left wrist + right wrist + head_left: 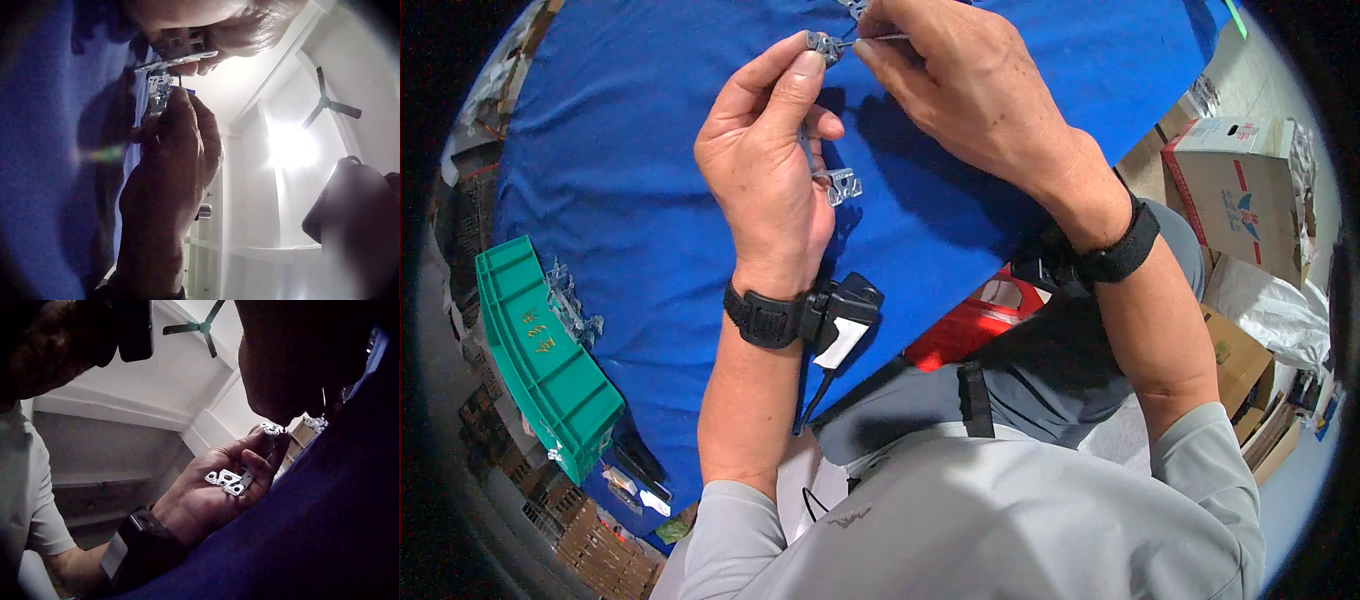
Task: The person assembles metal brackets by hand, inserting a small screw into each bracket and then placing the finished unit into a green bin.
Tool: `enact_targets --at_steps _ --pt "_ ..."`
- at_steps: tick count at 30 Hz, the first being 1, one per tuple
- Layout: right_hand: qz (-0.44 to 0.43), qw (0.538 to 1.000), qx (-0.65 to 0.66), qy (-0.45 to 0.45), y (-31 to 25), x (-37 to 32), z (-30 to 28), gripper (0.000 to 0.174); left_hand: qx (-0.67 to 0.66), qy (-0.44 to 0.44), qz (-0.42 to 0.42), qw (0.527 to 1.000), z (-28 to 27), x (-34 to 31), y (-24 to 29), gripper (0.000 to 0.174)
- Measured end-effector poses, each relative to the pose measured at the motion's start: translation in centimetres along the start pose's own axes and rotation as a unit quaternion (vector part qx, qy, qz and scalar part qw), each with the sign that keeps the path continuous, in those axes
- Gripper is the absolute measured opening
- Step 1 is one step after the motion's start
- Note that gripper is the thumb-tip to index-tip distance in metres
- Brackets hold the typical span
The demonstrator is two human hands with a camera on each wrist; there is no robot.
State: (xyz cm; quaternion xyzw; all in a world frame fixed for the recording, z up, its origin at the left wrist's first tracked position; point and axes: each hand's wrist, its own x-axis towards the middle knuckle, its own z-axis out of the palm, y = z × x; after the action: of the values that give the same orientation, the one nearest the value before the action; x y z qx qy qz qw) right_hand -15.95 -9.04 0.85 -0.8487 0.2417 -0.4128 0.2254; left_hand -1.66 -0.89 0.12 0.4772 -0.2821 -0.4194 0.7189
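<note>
My left hand (765,170) pinches a small grey metal piece with holes (827,46) between thumb and index finger. A flat metal plate with holes (843,187) lies lower, against the same palm; in the right wrist view the holed plate (228,481) shows on the palm under the curled fingers. My right hand (975,90) is close beside it and pinches a thin metal rod (890,38), whose tip points at the fingertip piece. Another metal part (853,8) is partly hidden behind the right hand. From the left wrist, a bracket edge (178,60) crosses just above the left fingertips.
Blue cloth (630,200) covers the table. At its left edge stands a green tray (550,350) beside a heap of small metal parts (572,310). A red stool (975,320) shows below the near edge, and a carton (1240,190) stands on the right.
</note>
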Motion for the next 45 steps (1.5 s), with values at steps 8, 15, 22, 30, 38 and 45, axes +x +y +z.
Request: enact_targets --at_steps 8,15,22,30,38,45 --pt "0.020 1.000 0.005 -0.003 -0.5 0.1 -0.3 0.015 -0.003 0.013 0.002 1.000 0.2 -0.1 0.0 0.017" --pt "0.004 1.000 0.014 0.011 -0.3 0.1 -0.1 0.016 -0.003 0.002 0.004 1.000 0.1 0.0 0.0 0.017" --pt "0.022 0.999 -0.041 -0.024 -0.8 0.1 -0.5 0.017 0.002 0.001 0.004 1.000 0.2 -0.1 0.1 0.017" --pt "0.012 0.998 -0.053 -0.012 -0.1 -0.2 0.2 0.020 0.019 -0.018 0.013 1.000 -0.2 0.0 -0.2 0.016" --pt "0.049 0.993 -0.101 -0.044 -0.7 0.1 -0.1 0.023 0.026 -0.009 0.012 1.000 -0.1 0.0 -0.1 0.017" --pt "0.048 0.993 -0.100 -0.050 -0.6 0.1 -0.3 0.021 0.019 -0.002 0.020 1.000 0.1 -0.1 -0.1 0.017"
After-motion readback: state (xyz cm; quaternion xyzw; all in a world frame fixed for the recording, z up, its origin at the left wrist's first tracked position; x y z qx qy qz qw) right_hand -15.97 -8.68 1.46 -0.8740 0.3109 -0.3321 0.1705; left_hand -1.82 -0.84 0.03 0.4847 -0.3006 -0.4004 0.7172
